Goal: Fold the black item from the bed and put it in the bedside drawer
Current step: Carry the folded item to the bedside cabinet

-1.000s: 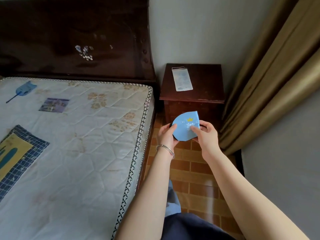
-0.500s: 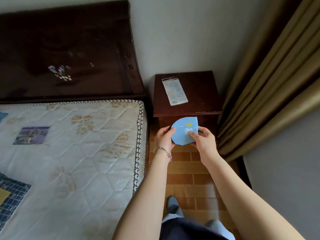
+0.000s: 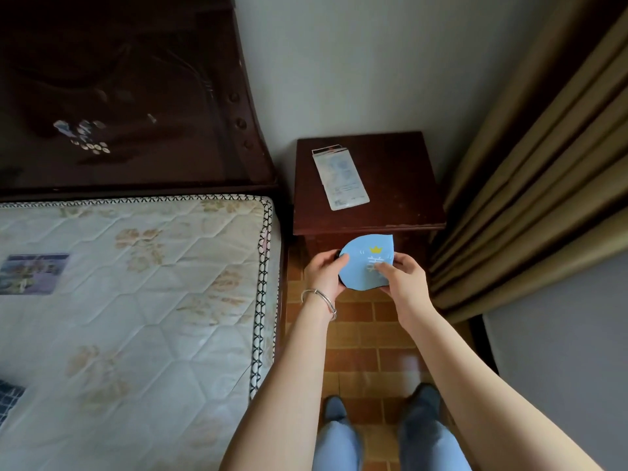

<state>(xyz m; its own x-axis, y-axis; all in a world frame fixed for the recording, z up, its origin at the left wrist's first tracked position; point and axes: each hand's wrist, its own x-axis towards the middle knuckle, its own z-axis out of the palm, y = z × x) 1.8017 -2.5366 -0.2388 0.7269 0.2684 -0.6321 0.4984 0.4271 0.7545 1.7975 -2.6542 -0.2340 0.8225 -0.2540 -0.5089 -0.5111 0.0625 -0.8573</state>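
Note:
Both hands hold a small folded item (image 3: 365,263), light blue on the side facing me with a yellow crown print and a black edge showing at its left and bottom. My left hand (image 3: 323,275) pinches its left side and my right hand (image 3: 404,277) grips its right side, thumb on the blue face. The item hangs in front of the dark wooden bedside cabinet (image 3: 401,185), just below its top edge. The cabinet's drawer front is mostly hidden behind the item and my hands.
A flat white packet (image 3: 339,178) lies on the cabinet top. The mattress (image 3: 136,300) is at the left, with a dark headboard (image 3: 119,96) behind it. Tan curtains (image 3: 543,181) hang at the right. Tiled floor (image 3: 367,351) and my feet are below.
The view has swung right and down toward the cabinet, so I stand closer to it. The hands keep the same grip on the folded item.

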